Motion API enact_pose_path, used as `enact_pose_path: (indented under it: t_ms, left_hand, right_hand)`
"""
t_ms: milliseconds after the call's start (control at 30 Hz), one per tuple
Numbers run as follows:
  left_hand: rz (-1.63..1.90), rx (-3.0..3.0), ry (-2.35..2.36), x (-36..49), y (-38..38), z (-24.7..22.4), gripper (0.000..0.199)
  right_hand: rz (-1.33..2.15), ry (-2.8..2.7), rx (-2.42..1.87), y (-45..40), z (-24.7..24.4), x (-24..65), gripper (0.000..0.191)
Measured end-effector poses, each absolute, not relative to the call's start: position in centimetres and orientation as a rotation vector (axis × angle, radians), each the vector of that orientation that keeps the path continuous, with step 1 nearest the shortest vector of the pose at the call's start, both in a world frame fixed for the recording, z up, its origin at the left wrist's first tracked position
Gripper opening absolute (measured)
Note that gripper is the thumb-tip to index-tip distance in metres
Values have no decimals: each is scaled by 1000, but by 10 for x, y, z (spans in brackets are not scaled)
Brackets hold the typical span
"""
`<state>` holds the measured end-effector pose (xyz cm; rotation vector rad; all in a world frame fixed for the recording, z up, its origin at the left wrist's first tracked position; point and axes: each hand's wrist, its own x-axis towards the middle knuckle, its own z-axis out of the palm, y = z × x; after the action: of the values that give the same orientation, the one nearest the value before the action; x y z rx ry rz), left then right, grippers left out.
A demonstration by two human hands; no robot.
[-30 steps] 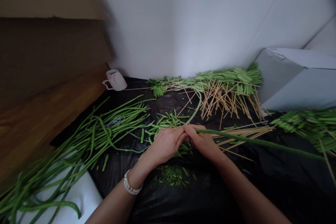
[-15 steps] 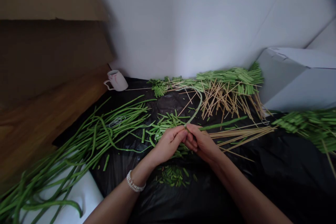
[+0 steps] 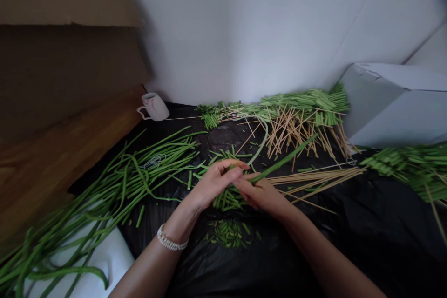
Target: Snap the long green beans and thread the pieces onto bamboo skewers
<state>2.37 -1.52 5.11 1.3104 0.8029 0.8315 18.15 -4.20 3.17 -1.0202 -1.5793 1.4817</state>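
My right hand [image 3: 260, 192] is closed around a long bean [image 3: 284, 160], whose free length slants up to the right. Against its fingertips, my left hand [image 3: 214, 180] is pinched closed, with a short bit of green bean [image 3: 231, 166] showing between thumb and forefinger. A pearl-like bracelet circles the left wrist. Beneath the hands lies a pile of cut bean pieces [image 3: 226, 199], and nearer me a scatter of small bean ends [image 3: 228, 233]. A pale green curved strand [image 3: 264, 142] arcs just beyond my fingers; its near end is hidden by them.
Long whole beans [image 3: 164, 163] spread at left, partly over a white surface [image 3: 117, 260]. Bare wooden skewers [image 3: 321, 176] lie right. Skewered bean pieces [image 3: 307, 101] line the back; more bean bundles [image 3: 412, 165] lie far right. A mug [image 3: 155, 108] and a white box [image 3: 394, 107] stand behind.
The long bean in my right hand has swung from nearly level to a steeper upward slant. My left hand has shifted slightly left, and its forefinger now arches over the bean bit.
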Motion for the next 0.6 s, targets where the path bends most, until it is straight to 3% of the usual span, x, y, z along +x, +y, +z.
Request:
enact_pose_path:
  t_ms: [167,300,500,600]
  left_hand:
    - [702,1446,897,23,-17,53,30]
    - [733,1522,958,27,-18,50,29]
    - [780,1548,968,30,-19,50,21]
    - [811,1376,908,26,-17,52,26]
  right_hand:
    - [1414,-1670,-906,-39,26,180,16]
    - [1303,-1695,-992,-38,14,177,6]
    - [1301,-1713,-1176,-40,11,177,9]
    - [1379,-1660,-1233,-39,23,184,39]
